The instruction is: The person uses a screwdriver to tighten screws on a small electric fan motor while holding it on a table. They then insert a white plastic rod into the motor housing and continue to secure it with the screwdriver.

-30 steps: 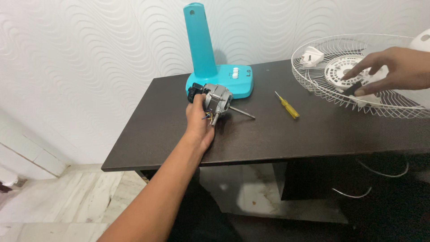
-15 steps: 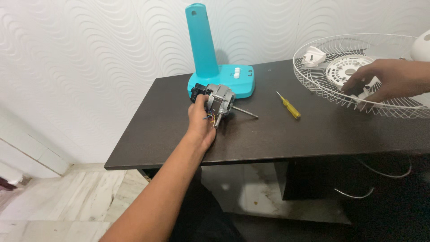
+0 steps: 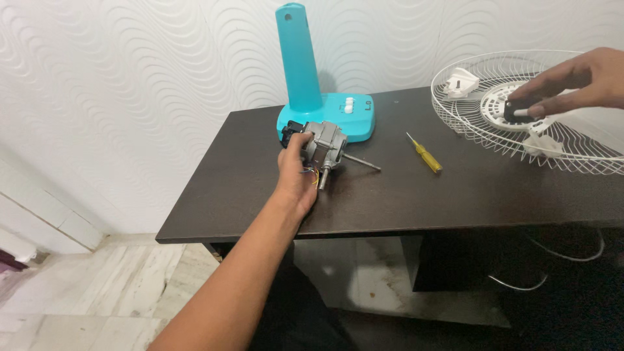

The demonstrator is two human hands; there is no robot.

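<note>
The dark brown wooden worktop [image 3: 455,188] looks smooth with a dull sheen. The grey metal fan motor [image 3: 323,146] is matt, its steel shaft bright. The turquoise plastic fan base [image 3: 312,97] is glossy; the white wire guard [image 3: 520,130] looks smoothly coated.

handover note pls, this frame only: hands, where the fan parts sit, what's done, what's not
Left hand: gripping the fan motor on the dark table, its shaft pointing right.
Right hand: over the white wire fan guard, fingers on a small dark part at its hub.
Teal fan base stands behind the motor; yellow screwdriver lies untouched between motor and guard.
Done: motor is off the base, guard is off.
Left: motor, guard and base remain separate; loose white pieces lie in the guard.
</note>
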